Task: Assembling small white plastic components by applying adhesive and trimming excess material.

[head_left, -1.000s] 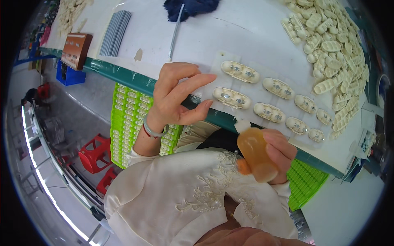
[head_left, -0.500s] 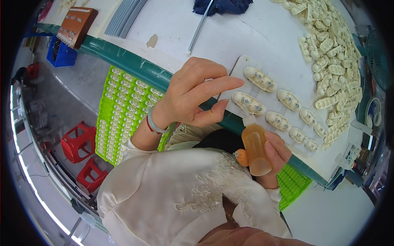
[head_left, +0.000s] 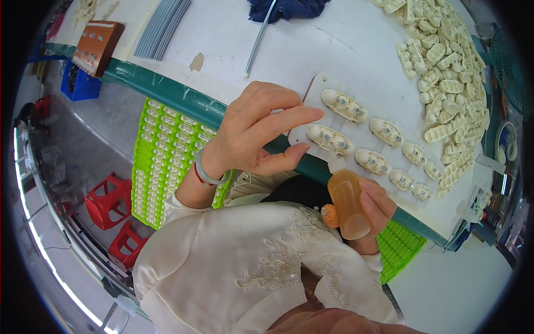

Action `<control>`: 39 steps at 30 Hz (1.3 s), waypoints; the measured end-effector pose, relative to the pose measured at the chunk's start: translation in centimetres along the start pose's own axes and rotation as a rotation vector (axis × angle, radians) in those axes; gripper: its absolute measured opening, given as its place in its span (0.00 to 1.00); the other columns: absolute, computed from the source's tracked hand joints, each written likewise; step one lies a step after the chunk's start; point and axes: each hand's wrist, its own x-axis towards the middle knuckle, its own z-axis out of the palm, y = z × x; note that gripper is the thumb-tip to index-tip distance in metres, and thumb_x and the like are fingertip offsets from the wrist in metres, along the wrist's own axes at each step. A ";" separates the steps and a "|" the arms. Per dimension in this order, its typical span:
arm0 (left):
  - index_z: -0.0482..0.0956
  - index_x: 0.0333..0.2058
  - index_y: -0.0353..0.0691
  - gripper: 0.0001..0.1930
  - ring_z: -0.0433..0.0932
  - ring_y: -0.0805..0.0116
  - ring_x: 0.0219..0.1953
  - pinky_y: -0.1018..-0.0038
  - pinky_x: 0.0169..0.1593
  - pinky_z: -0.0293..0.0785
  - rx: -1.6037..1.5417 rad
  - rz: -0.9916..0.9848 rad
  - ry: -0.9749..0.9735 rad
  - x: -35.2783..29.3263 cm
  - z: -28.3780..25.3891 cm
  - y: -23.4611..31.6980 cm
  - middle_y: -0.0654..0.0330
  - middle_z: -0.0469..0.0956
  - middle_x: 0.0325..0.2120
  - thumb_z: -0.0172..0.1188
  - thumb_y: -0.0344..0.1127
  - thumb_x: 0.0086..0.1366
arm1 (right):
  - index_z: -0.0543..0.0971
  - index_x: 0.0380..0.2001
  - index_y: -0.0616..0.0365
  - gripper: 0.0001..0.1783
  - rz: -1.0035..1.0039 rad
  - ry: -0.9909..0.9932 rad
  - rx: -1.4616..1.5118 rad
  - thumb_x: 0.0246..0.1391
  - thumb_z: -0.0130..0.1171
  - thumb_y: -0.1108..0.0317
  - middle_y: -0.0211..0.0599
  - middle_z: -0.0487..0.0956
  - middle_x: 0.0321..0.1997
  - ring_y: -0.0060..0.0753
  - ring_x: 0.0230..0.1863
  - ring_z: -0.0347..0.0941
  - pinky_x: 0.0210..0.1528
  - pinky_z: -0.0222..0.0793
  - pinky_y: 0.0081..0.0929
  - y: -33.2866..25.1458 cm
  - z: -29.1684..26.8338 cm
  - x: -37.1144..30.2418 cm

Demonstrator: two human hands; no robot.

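Observation:
My right hand point(head_left: 379, 206) is wrapped round a squeeze bottle point(head_left: 349, 203) of amber liquid. Its thin pale nozzle points up at a cream oval molded piece point(head_left: 330, 138) with small metallic dots, at the near left of a pale board point(head_left: 319, 81); whether the tip touches cannot be made out. Against the bottle's left side sits a rough orange lump point(head_left: 330, 215), perhaps a finger cover. My left hand point(head_left: 258, 125) hovers beside the board's left end, thumb and forefinger apart, nothing visible between them. Two rows of similar cream pieces, shrinking toward the right, lie on the board.
A large heap of cream molded pieces point(head_left: 445, 83) covers the table's right side. Farther off lie a dark blue cloth point(head_left: 289, 10), a thin rod point(head_left: 258, 42) and grey strips point(head_left: 161, 28). Green trays point(head_left: 161, 167) sit below the green table edge point(head_left: 167, 89); red stools point(head_left: 108, 201) stand left.
The view has shifted slightly, so the table things sit a little farther left. Both hands keep nearly the same pose, the bottle still in my right hand, its nozzle at the same piece.

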 end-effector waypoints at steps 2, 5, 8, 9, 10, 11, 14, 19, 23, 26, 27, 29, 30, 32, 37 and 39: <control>0.77 0.39 0.39 0.23 0.72 0.62 0.31 0.73 0.34 0.67 -0.018 -0.002 -0.053 0.3 0.0 0.1 0.59 0.72 0.31 0.66 0.35 0.40 | 0.68 0.39 0.67 0.14 -0.050 0.054 -0.024 0.46 0.52 0.78 0.57 0.71 0.41 0.50 0.33 0.73 0.34 0.74 0.41 0.5 0.5 0.0; 0.76 0.41 0.39 0.24 0.72 0.62 0.32 0.73 0.34 0.68 -0.028 -0.013 -0.100 0.6 0.1 0.2 0.58 0.72 0.32 0.68 0.37 0.41 | 0.71 0.35 0.69 0.14 -0.132 0.096 -0.085 0.42 0.57 0.75 0.58 0.73 0.40 0.48 0.30 0.75 0.29 0.76 0.39 0.8 0.7 0.1; 0.76 0.41 0.39 0.26 0.72 0.62 0.32 0.73 0.35 0.68 -0.022 -0.023 -0.124 0.8 0.1 0.3 0.58 0.72 0.33 0.69 0.37 0.40 | 0.70 0.35 0.69 0.16 -0.178 0.063 -0.132 0.40 0.59 0.75 0.57 0.72 0.40 0.46 0.29 0.75 0.28 0.76 0.38 0.9 0.6 -0.1; 0.76 0.41 0.39 0.26 0.72 0.62 0.32 0.73 0.35 0.68 -0.026 -0.018 -0.129 0.8 0.1 0.3 0.58 0.72 0.33 0.69 0.37 0.40 | 0.70 0.36 0.68 0.18 -0.193 0.035 -0.137 0.39 0.59 0.75 0.57 0.72 0.40 0.46 0.30 0.75 0.28 0.76 0.38 0.9 0.5 -0.2; 0.76 0.41 0.38 0.26 0.72 0.62 0.32 0.73 0.35 0.68 -0.018 -0.019 -0.133 0.8 0.1 0.3 0.58 0.72 0.33 0.69 0.37 0.39 | 0.70 0.36 0.68 0.18 -0.189 0.040 -0.141 0.39 0.59 0.75 0.57 0.72 0.40 0.46 0.30 0.75 0.28 0.76 0.38 0.9 0.4 -0.2; 0.76 0.41 0.38 0.26 0.72 0.62 0.32 0.73 0.35 0.68 -0.011 -0.019 -0.137 0.8 0.1 0.4 0.58 0.72 0.33 0.69 0.37 0.39 | 0.69 0.37 0.68 0.18 -0.186 0.074 -0.102 0.39 0.60 0.75 0.57 0.72 0.40 0.45 0.30 0.75 0.28 0.76 0.37 0.9 0.3 -0.1; 0.76 0.41 0.38 0.27 0.71 0.62 0.33 0.73 0.35 0.68 -0.006 -0.030 -0.141 0.7 0.0 0.4 0.58 0.72 0.33 0.69 0.37 0.39 | 0.67 0.40 0.68 0.17 -0.158 0.129 -0.001 0.44 0.54 0.78 0.56 0.70 0.41 0.48 0.32 0.74 0.32 0.75 0.40 0.8 -0.4 -0.6; 0.76 0.41 0.38 0.26 0.71 0.61 0.33 0.73 0.35 0.68 -0.002 -0.035 -0.153 0.9 0.0 0.5 0.57 0.72 0.33 0.69 0.38 0.39 | 0.66 0.41 0.68 0.14 -0.091 0.120 0.052 0.49 0.49 0.81 0.56 0.68 0.43 0.53 0.34 0.73 0.36 0.74 0.44 0.6 -1.4 -2.0; 0.76 0.41 0.37 0.26 0.71 0.61 0.33 0.72 0.35 0.68 0.017 -0.028 -0.158 1.0 0.1 0.5 0.56 0.73 0.33 0.69 0.38 0.40 | 0.67 0.41 0.66 0.13 -0.066 0.128 0.007 0.50 0.51 0.79 0.55 0.68 0.43 0.51 0.35 0.73 0.36 0.74 0.44 0.5 -1.0 -1.6; 0.76 0.41 0.36 0.27 0.71 0.61 0.34 0.72 0.36 0.68 0.026 -0.029 -0.172 1.0 0.1 0.6 0.56 0.73 0.33 0.69 0.39 0.40 | 0.67 0.41 0.65 0.14 -0.051 0.105 -0.014 0.49 0.52 0.78 0.54 0.68 0.43 0.51 0.35 0.73 0.37 0.74 0.44 0.5 -1.0 -1.6; 0.76 0.41 0.36 0.27 0.71 0.61 0.34 0.72 0.36 0.68 0.025 -0.026 -0.175 1.0 0.1 0.6 0.56 0.73 0.33 0.69 0.39 0.40 | 0.66 0.41 0.65 0.15 -0.034 0.081 -0.038 0.49 0.53 0.77 0.54 0.68 0.42 0.51 0.35 0.73 0.37 0.74 0.44 0.5 -1.0 -1.5; 0.75 0.41 0.36 0.27 0.71 0.61 0.34 0.72 0.36 0.68 0.035 -0.037 -0.174 0.9 0.2 0.6 0.55 0.73 0.34 0.69 0.39 0.40 | 0.66 0.41 0.65 0.15 -0.034 0.070 -0.033 0.49 0.54 0.77 0.54 0.68 0.42 0.50 0.35 0.73 0.37 0.74 0.44 0.5 -1.2 -1.3; 0.75 0.41 0.36 0.27 0.71 0.61 0.34 0.72 0.36 0.68 0.031 -0.033 -0.178 0.9 0.2 0.6 0.55 0.73 0.34 0.69 0.39 0.40 | 0.67 0.41 0.65 0.15 -0.036 0.054 -0.025 0.49 0.54 0.77 0.53 0.68 0.42 0.50 0.35 0.73 0.37 0.74 0.43 0.5 -1.3 -1.3; 0.75 0.42 0.36 0.27 0.71 0.61 0.35 0.72 0.36 0.68 0.030 -0.043 -0.185 0.9 0.1 0.6 0.55 0.73 0.34 0.69 0.38 0.40 | 0.67 0.40 0.65 0.14 -0.049 0.118 -0.004 0.49 0.54 0.77 0.54 0.68 0.42 0.50 0.35 0.73 0.37 0.74 0.43 0.5 -1.0 -1.5; 0.75 0.42 0.35 0.27 0.70 0.60 0.34 0.72 0.37 0.68 0.024 -0.045 -0.195 1.0 0.2 0.7 0.55 0.73 0.34 0.69 0.37 0.39 | 0.67 0.39 0.66 0.13 -0.042 0.233 0.021 0.49 0.52 0.78 0.54 0.69 0.42 0.50 0.34 0.73 0.36 0.74 0.44 0.4 -0.8 -1.6; 0.75 0.41 0.35 0.28 0.70 0.60 0.34 0.72 0.37 0.68 0.023 -0.046 -0.198 1.1 0.1 0.8 0.55 0.73 0.33 0.69 0.37 0.39 | 0.67 0.39 0.67 0.13 -0.094 0.157 -0.001 0.48 0.52 0.79 0.54 0.69 0.42 0.51 0.34 0.73 0.35 0.74 0.44 0.6 -1.1 -1.5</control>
